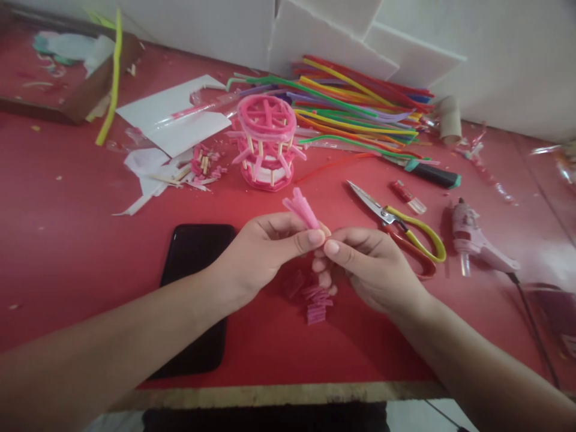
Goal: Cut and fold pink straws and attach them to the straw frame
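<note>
My left hand [279, 243] pinches a small bundle of pink strips [302, 208], whose ends fan out up and to the left. Its fingertips meet those of my right hand [360, 258], which is closed at the bundle's lower end; what it pinches there is too small to make out. Below the hands, short pink pieces [317, 313] lie on the red table [270, 354]. Beyond the hands stands a pink round openwork structure [266, 144] with pale sticks between its rings.
Scissors [387, 215], a lighter [407, 197] and a glue gun [472, 231] lie to the right. A black phone [198, 252] is under my left forearm. Colourful pipe cleaners [360, 108], white paper [175, 117] and a cutter [432, 174] lie farther back.
</note>
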The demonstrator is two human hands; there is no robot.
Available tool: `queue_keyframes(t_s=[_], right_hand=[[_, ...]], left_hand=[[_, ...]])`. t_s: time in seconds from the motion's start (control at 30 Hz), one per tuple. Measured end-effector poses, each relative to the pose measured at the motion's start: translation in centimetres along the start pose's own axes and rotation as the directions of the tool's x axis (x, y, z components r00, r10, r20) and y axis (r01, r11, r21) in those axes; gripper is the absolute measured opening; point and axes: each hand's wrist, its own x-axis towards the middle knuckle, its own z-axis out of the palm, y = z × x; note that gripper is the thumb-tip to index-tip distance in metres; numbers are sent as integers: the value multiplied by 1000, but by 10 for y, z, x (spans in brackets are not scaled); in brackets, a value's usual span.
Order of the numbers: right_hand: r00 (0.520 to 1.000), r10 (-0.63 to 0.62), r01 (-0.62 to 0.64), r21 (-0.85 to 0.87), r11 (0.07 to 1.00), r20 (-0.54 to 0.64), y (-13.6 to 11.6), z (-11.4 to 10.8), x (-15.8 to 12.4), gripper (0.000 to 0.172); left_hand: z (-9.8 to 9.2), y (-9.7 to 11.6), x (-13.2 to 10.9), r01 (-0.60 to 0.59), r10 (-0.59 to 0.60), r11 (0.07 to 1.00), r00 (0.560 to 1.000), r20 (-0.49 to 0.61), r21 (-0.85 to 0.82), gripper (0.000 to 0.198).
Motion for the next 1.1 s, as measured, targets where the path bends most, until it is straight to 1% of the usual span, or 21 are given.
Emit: queue_keyframes(t_s=[0.07,0.1,0.13,0.17,0.2,0.23,0.27,0.3,0.33,0.37,0.4,0.53,0.6,0.7,0.73,0.8,0.87,0.93,0.97,1.03,1.1], right_hand=[[994,-88,82,-83,993,-72,0,3,0,23],[981,-161,139,-180,974,-111,-1,4,-1,20],[957,-251,196,-315,929,-143,-2,6,-2,17],[921,-355,245,-472,847,-159,-3,7,-3,15],[874,-463,280,-624,729,-148,-3,8,-3,13],[822,-559,303,-748,590,-108,-4,8,-4,13],[773,-632,319,-831,455,-49,-4,8,-4,13],[731,-682,334,-878,343,12,-3,8,-4,13],[701,-711,351,-898,265,64,-3,7,-4,13],[683,-724,365,-904,222,98,-2,7,-4,13],[677,-727,374,-905,204,116,-1,7,-4,14],[676,-721,401,-898,183,155,-1,6,-5,15],[669,-724,403,-901,163,168,-1,5,-5,15],[664,-729,375,-918,132,167,0,5,-5,14],[663,-729,367,-922,121,169,1,5,-4,14],[648,-739,364,-927,87,185,2,5,-4,14],[614,-760,370,-928,39,212,3,4,-3,14],[585,-774,373,-928,-7,241,3,5,-2,14],[580,-774,372,-928,-24,253,3,5,-2,14],[586,-765,372,-927,-39,268,2,6,-3,13],[595,-756,379,-925,-33,271,2,7,-4,12]], left_hand=[[1,-1,1,-8,9,1000,1000,-16,5,9],[1,-2,1,-16,16,1000,999,-40,6,8],[1,-3,1,-21,22,1000,997,-74,8,7],[1,-4,1,-26,27,1000,993,-115,11,7],[1,-6,1,-29,31,999,987,-159,16,9],[1,-7,1,-32,36,999,980,-197,24,11],[1,-8,0,-37,44,999,973,-225,36,12],[1,-8,-1,-43,54,998,969,-240,50,11],[1,-8,-1,-52,65,997,967,-246,61,9],[2,-8,-2,-57,72,996,967,-243,67,8],[2,-8,-2,-56,70,996,969,-238,66,8],[5,-6,-3,-54,66,997,973,-221,61,13],[7,-5,-3,-108,134,987,960,-247,116,16],[10,-4,-5,-209,278,946,915,-291,248,20],[11,-3,-5,-229,315,928,904,-288,295,17],[12,-3,-7,-245,355,894,899,-257,376,8],[12,-3,-7,-232,352,877,907,-233,420,3],[10,-3,-7,-206,321,886,918,-231,415,8],[9,-4,-6,-196,304,897,924,-232,397,9],[7,-5,-4,-184,273,919,935,-227,349,10],[5,-5,-2,-187,260,932,942,-212,310,9]])
